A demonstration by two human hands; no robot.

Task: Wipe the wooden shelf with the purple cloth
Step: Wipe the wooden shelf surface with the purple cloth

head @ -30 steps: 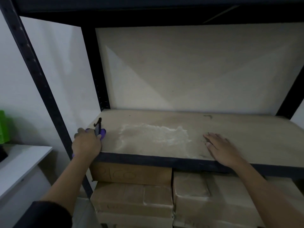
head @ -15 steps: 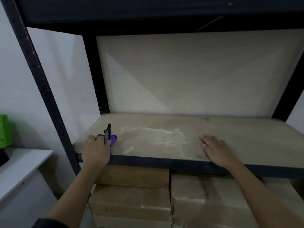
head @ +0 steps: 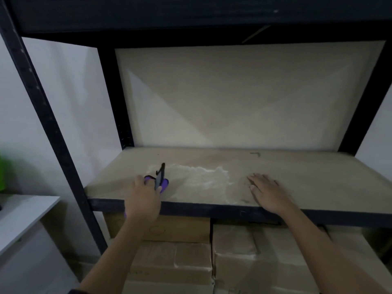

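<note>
The wooden shelf [head: 297, 172] is a pale board in a dark metal frame, with a patch of white powder [head: 203, 179] spread over its front middle. My left hand [head: 144, 200] grips the purple cloth [head: 165, 184] at the shelf's front left, just left of the powder; a thin black piece sticks up from the cloth. Most of the cloth is hidden under my fingers. My right hand [head: 268, 193] lies flat on the board, fingers straight, at the powder's right edge.
Dark metal uprights [head: 53, 132] stand at the left and right of the shelf, and another shelf [head: 191, 15] sits overhead. Cardboard boxes [head: 237, 251] fill the space below. A white ledge [head: 23, 215] and a green object [head: 2, 175] are at far left.
My left hand has slid the purple cloth rightward along the shelf's front, from the left corner to the powder's edge. My right hand stays flat in the same place.
</note>
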